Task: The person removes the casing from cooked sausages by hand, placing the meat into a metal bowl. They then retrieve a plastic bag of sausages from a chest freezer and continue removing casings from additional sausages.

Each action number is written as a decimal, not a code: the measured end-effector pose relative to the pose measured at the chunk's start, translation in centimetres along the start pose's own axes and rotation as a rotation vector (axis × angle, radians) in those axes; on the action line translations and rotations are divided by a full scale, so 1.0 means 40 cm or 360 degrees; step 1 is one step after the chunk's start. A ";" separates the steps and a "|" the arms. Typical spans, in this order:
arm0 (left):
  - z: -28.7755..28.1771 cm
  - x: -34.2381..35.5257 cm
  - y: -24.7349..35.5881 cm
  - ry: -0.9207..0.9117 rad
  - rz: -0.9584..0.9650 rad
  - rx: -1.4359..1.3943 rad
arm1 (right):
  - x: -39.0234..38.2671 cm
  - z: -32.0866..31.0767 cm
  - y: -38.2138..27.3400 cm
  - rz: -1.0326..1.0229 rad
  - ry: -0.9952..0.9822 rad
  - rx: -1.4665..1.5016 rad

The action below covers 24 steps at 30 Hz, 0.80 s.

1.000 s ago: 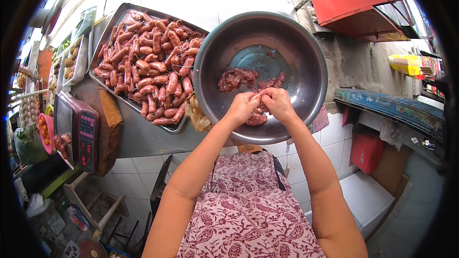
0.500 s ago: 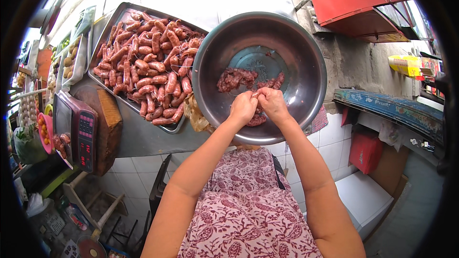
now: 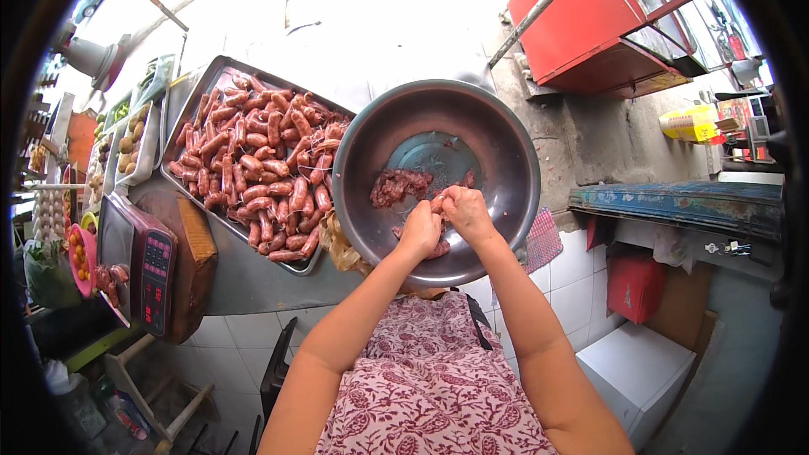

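Note:
A large steel bowl [image 3: 506,143] holds a lump of ground pinkish-red meat [image 3: 396,188], with smaller bits near it. Over the bowl's lower part, my left hand [image 3: 420,226] and my right hand [image 3: 463,212] are closed, side by side, on a piece of sausage [image 3: 438,200] with pale casing. Their fingers hide much of it. Left of the bowl, a metal tray [image 3: 200,73] is heaped with linked sausages tied with white string. A crumpled tan bag [image 3: 335,243] lies between tray and bowl, beside my left forearm.
At the left are a digital scale [image 3: 143,261] with meat on it, a wooden block [image 3: 190,286] and produce trays [image 3: 135,143]. Red metal boxes [image 3: 581,25] stand at the upper right, above a worn blue shelf [image 3: 666,200]. A white box [image 3: 632,371] is low at the right.
The view has tilted, so the bowl and tray sit lower in the picture. My hands still grip at the same part of the bowl, their fingers shifted slightly.

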<state>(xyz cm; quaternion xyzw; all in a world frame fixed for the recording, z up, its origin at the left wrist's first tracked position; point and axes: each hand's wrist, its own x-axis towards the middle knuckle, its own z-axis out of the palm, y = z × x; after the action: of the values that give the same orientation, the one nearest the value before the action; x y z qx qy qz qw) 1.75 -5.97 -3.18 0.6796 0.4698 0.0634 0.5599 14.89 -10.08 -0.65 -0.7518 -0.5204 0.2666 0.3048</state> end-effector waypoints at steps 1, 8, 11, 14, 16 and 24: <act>-0.002 -0.004 0.006 0.0045 0.0025 0.0069 | -0.002 -0.002 -0.003 0.0020 -0.0008 -0.0001; 0.006 -0.020 -0.016 0.0066 0.0014 -0.0034 | -0.034 0.030 0.010 0.0062 0.0111 0.0038; 0.024 -0.013 -0.046 0.0057 -0.0014 -0.0157 | -0.052 0.054 0.024 0.0115 0.0148 0.0078; 0.031 -0.012 -0.067 0.0151 0.0089 0.0151 | -0.061 0.073 0.032 0.0202 0.0078 0.0037; 0.023 -0.009 -0.074 0.0163 0.0107 0.0176 | -0.057 0.083 0.038 0.0185 0.0072 -0.0008; -0.051 0.061 -0.079 -0.0494 -0.0362 -0.1016 | 0.023 0.041 0.047 0.0180 -0.0062 0.0096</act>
<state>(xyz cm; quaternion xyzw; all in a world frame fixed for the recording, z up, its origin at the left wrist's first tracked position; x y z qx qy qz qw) 0.05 -3.02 -6.11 0.4156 0.4084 0.0403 0.8117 15.18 -9.44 -3.20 -0.7651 -0.4748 0.3135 0.3016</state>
